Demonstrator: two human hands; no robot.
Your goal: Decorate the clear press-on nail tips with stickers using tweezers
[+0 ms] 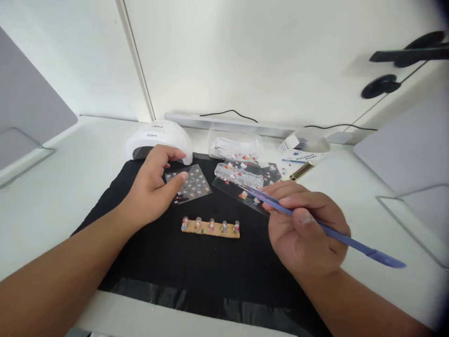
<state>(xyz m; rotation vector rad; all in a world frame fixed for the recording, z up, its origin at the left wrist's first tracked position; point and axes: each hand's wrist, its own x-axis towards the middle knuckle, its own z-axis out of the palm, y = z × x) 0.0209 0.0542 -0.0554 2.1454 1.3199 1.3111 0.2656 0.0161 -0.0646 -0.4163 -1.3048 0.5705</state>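
My left hand hovers over the left edge of a clear sticker sheet, thumb and forefinger apart and nothing between them. In my right hand is a slim blue nail-art tool, gripped like a pen. Its fine tip points left, over a second sticker sheet and close to a clear compartment case; whether it is a brush or tweezers I cannot tell. Between the hands, a tan strip bears several decorated nail tips in a row.
A white nail lamp stands behind my left hand. At the back are a clear box with packets, an open alcohol pads box and a gold-coloured tube. A black mat covers the table's middle. Wire-framed panels flank both sides.
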